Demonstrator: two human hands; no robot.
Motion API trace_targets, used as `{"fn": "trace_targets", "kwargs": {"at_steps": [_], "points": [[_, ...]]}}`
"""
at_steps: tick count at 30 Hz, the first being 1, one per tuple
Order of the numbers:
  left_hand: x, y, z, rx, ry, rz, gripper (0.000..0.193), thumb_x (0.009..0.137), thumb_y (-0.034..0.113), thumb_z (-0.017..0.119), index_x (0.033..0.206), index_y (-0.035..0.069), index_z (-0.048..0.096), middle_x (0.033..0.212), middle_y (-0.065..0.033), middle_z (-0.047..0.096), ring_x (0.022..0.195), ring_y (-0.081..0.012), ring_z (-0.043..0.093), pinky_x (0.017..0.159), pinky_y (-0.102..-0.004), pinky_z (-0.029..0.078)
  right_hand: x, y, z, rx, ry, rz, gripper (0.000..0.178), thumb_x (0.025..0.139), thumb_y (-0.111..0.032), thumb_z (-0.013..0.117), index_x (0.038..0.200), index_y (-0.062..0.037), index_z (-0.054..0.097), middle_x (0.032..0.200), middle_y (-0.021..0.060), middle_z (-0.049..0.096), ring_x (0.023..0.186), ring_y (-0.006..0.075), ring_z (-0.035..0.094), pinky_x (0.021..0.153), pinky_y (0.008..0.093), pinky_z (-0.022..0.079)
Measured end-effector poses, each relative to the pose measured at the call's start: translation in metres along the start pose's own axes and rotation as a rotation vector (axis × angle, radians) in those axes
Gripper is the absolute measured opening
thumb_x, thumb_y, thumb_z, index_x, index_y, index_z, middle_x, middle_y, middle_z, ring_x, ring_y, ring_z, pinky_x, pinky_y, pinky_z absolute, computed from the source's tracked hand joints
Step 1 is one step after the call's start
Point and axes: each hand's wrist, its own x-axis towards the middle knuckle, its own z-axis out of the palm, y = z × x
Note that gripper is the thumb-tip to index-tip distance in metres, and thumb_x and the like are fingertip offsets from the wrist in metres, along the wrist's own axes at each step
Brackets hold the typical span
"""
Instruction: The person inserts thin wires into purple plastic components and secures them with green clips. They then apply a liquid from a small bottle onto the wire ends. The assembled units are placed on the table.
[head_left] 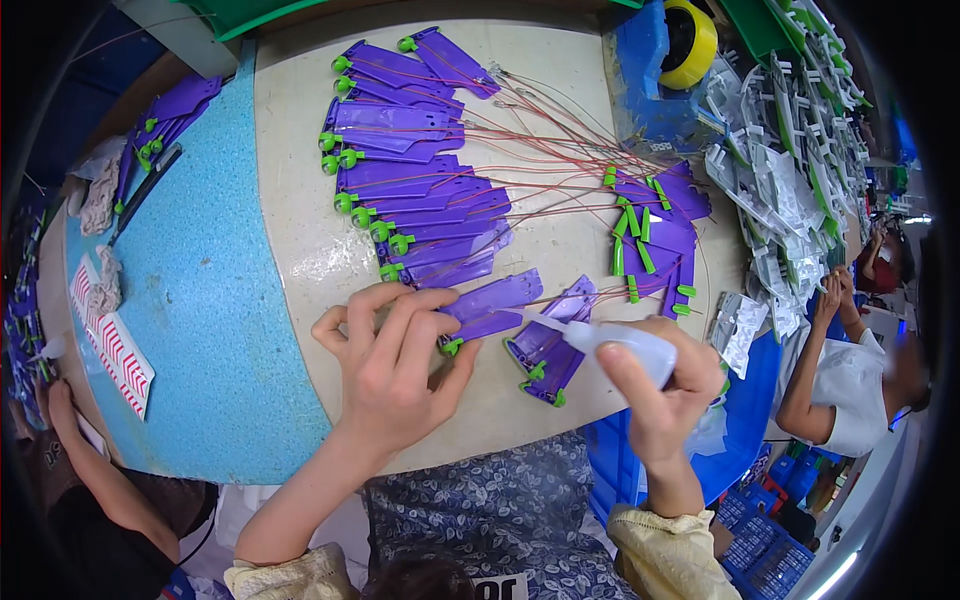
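Pressing down with spread fingers, the left hand (392, 365) pins a purple plastic tag (490, 308) flat on the beige worktop (300, 250), its grip wide and flat over the piece rather than closed round it. The right hand (665, 385) has its grip closed round a small white squeeze bottle (625, 343), whose nozzle points left toward a second purple tag (550, 350) lying just beside the pinned one.

Judging from this pose, the dab goes best with the nozzle tip brought close to the spot and only a gentle squeeze — too much would spread over the purple face or reach the thin red wires (560, 150) fanning across the worktop. Keeping the left fingertips clear of the nozzle's path looks wise, and the tag wants to lie flat so nothing runs.

Behind, a fanned row of finished purple tags (420, 180) with green clips lies well apart from another cluster (655, 220) to the right. A yellow tape roll (692, 40) sits at the far edge, and a heap of grey-white parts (790, 150) piles up on the right — another person works near it
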Motion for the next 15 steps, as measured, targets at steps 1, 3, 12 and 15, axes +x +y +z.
{"fn": "trace_targets", "kwargs": {"at_steps": [1,3,12,15], "points": [[0.0,-0.001,-0.001,-0.026,0.004,0.002,0.036,0.067,0.015,0.089,0.091,0.011,0.062,0.109,0.0006,0.071,0.105,-0.0272,0.054,0.095,-0.0443,0.027,0.002,0.001,0.006,-0.043,-0.036,-0.06,0.016,0.081,-0.007,0.082,0.091,0.0034,0.075,0.074,0.0103,0.072,0.059,0.0107,0.062,0.052,0.0253,0.043],[0.002,0.0,-0.003,-0.044,-0.001,-0.017,0.036,0.066,0.013,0.089,0.092,0.012,0.063,0.108,0.0002,0.071,0.105,-0.0275,0.054,0.095,-0.0435,0.027,0.004,0.001,0.014,-0.115,-0.033,-0.08,0.019,0.08,-0.008,0.084,0.093,0.0028,0.075,0.076,0.0126,0.073,0.06,0.0147,0.066,0.053,0.028,0.047],[0.0,-0.002,-0.001,-0.083,-0.002,-0.04,0.035,0.067,0.014,0.088,0.094,0.011,0.066,0.109,-0.0011,0.071,0.105,-0.0274,0.054,0.096,-0.045,0.027,-0.002,-0.007,0.002,-0.252,-0.061,-0.053,0.017,0.081,-0.01,0.083,0.09,0.0025,0.076,0.071,0.0082,0.071,0.056,0.0126,0.064,0.051,0.0275,0.047],[-0.003,0.011,-0.007,-0.073,-0.041,0.08,0.034,0.069,0.018,0.087,0.095,0.011,0.067,0.112,-0.0005,0.07,0.105,-0.0267,0.054,0.097,-0.0452,0.026,-0.006,0.003,-0.01,-0.081,0.091,0.151,0.016,0.082,-0.01,0.083,0.089,0.0024,0.077,0.069,0.0037,0.07,0.056,0.0073,0.059,0.05,0.0241,0.041]]}}
